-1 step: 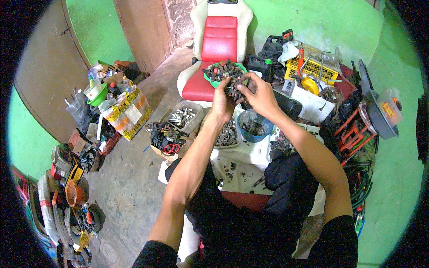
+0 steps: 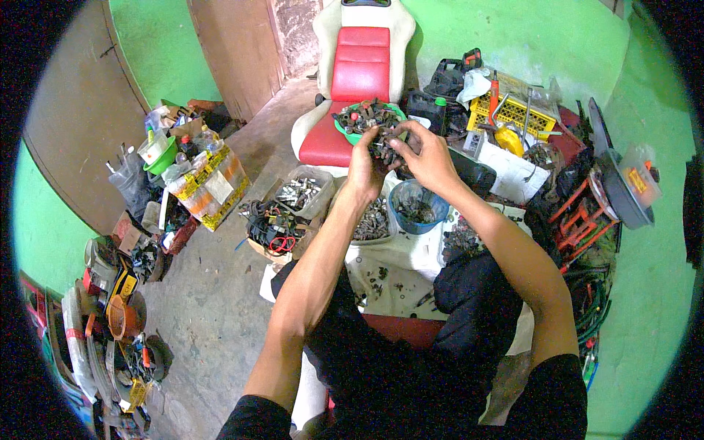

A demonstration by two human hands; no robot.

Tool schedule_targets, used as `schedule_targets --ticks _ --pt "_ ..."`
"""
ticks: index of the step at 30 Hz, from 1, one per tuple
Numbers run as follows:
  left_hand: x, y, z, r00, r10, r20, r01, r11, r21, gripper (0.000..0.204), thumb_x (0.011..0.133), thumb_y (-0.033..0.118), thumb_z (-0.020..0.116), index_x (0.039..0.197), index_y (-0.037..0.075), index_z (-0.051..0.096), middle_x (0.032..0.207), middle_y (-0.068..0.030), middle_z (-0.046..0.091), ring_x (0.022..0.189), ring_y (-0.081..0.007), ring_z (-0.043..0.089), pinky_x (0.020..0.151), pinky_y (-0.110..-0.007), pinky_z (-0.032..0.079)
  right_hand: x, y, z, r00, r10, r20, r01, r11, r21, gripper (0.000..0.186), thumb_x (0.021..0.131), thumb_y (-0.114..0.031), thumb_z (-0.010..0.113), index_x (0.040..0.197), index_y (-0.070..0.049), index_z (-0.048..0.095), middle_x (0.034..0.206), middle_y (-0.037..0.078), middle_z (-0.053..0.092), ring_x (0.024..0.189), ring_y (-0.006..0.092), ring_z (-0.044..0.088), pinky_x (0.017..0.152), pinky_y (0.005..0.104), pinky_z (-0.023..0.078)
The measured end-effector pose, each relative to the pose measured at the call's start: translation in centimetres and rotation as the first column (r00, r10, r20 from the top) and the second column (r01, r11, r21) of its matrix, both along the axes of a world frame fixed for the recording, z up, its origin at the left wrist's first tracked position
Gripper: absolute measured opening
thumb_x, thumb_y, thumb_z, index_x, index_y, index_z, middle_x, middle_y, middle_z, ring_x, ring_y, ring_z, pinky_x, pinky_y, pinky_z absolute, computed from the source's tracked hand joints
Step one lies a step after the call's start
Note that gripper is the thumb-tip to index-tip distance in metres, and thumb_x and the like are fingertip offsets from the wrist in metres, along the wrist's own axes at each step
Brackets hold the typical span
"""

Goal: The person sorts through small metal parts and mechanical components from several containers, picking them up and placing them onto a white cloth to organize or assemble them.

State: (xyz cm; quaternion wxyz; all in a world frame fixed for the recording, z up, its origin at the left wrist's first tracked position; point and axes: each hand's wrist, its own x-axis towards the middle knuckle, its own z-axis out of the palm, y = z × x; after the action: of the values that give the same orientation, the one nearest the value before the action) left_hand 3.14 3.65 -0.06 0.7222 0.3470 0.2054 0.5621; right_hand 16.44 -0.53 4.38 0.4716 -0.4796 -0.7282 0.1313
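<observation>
My left hand is cupped around a handful of small dark metal parts, whose exact kind is too small to tell. From the other side my right hand pinches at the same handful with thumb and fingers; what lies between those fingertips is hard to make out. Just beyond both hands, a green basin heaped with dark parts rests on the red and white seat. Below them are a blue bucket with dark pieces inside and a tub of small grey metal parts.
Left of my forearm stand a clear container of silvery parts and a bundle of black cables. Small bits lie on the white surface before my lap. At right are a yellow crate with tools and an orange stool.
</observation>
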Motion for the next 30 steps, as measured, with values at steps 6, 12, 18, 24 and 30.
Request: schedule_targets --ticks 6,12,18,24,30 --pt "-0.2 -0.6 0.2 1.0 -0.019 -0.002 0.019 0.999 -0.041 0.032 0.093 0.035 0.037 0.108 0.013 0.055 0.099 -0.0032 0.063 0.089 -0.0169 0.059 0.078 -0.034 0.047 -0.5 0.7 -0.6 0.998 0.014 -0.064 -0.013 1.0 0.015 0.022 0.083 -0.021 0.064 0.097 -0.005 0.063 0.074 0.016 0.063 0.069 0.0325 0.063 0.065 0.0395 0.048" --pt "0.2 -1.8 1.2 0.998 -0.059 -0.021 0.055 0.99 -0.131 0.028 0.091 0.039 0.042 0.098 0.018 0.058 0.089 0.0015 0.064 0.08 -0.0127 0.058 0.07 -0.03 0.046 0.7 1.9 -1.6 0.999 0.037 -0.023 -0.036 0.999 0.031 0.023 0.084 -0.016 0.062 0.104 -0.003 0.06 0.072 0.013 0.06 0.062 0.0138 0.058 0.059 0.0307 0.046" --pt "0.1 -0.5 -0.1 0.998 -0.058 -0.039 0.055 0.996 -0.069 0.04 0.092 0.047 0.037 0.109 0.016 0.054 0.095 0.0012 0.059 0.088 -0.013 0.053 0.075 -0.036 0.043 0.6 0.5 -0.5 0.975 0.136 0.173 -0.177 0.953 0.244 0.026 0.083 -0.016 0.061 0.106 -0.005 0.061 0.086 0.015 0.064 0.076 0.0283 0.062 0.07 0.0371 0.049" --pt "0.1 -0.3 -0.4 0.99 -0.068 -0.121 0.062 0.997 -0.054 0.051 0.091 0.055 0.031 0.118 0.015 0.049 0.104 -0.004 0.056 0.095 -0.0166 0.052 0.078 -0.041 0.042 1.3 1.6 -1.1 0.951 0.106 0.29 -0.187 0.945 0.268 0.025 0.083 -0.022 0.062 0.102 -0.006 0.063 0.094 0.016 0.064 0.085 0.035 0.062 0.076 0.0421 0.049" --pt "0.4 -0.9 0.3 0.985 -0.069 -0.156 0.054 0.993 -0.103 0.053 0.091 0.057 0.029 0.116 0.016 0.051 0.099 -0.0031 0.058 0.09 -0.0162 0.053 0.077 -0.039 0.041 1.1 1.0 -0.3 0.986 0.142 0.086 -0.15 0.985 0.091 0.021 0.083 -0.02 0.063 0.097 -0.004 0.064 0.085 0.014 0.064 0.075 0.0242 0.063 0.068 0.0346 0.048"
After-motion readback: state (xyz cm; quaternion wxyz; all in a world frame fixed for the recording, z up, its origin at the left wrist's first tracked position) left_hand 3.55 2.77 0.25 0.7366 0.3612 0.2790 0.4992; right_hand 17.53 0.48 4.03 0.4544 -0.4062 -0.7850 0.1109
